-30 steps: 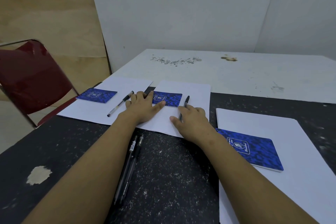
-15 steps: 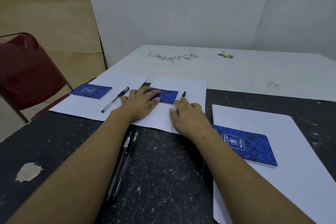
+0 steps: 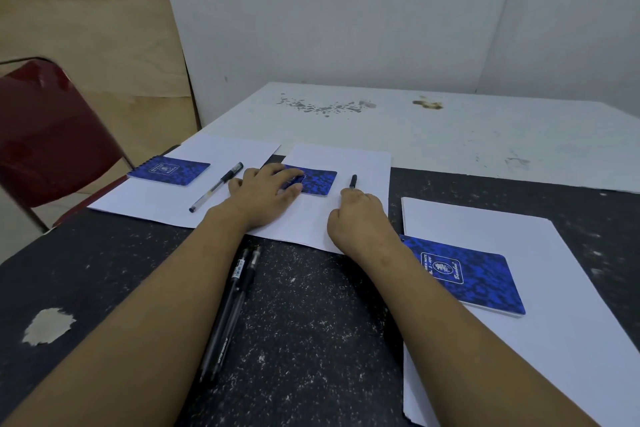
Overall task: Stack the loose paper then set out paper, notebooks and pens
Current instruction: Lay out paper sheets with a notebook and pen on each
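Observation:
Three white paper sheets lie across the dark table. The left sheet (image 3: pixel 152 199) carries a blue notebook (image 3: pixel 169 170) and a pen (image 3: pixel 216 187). On the middle sheet (image 3: pixel 360 159) my left hand (image 3: pixel 266 194) rests flat, its fingers pressing on the middle blue notebook (image 3: pixel 317 181). To its right, my right hand (image 3: pixel 360 218) has its fingers curled round the near end of a black pen (image 3: pixel 353 180), whose far tip sticks out. The right paper stack (image 3: pixel 485 222) bears a third blue notebook (image 3: pixel 464 274). Two more black pens (image 3: pixel 228 305) lie between my forearms.
A red chair (image 3: pixel 41 135) stands at the table's left edge. The black table top (image 3: pixel 311 340) has a chipped patch (image 3: pixel 48 326) near left. Behind the sheets lies a stained white surface (image 3: pixel 433 135), closed off by white walls.
My left hand has slid further onto the middle notebook. My right hand has curled more over the pen, so less of it shows.

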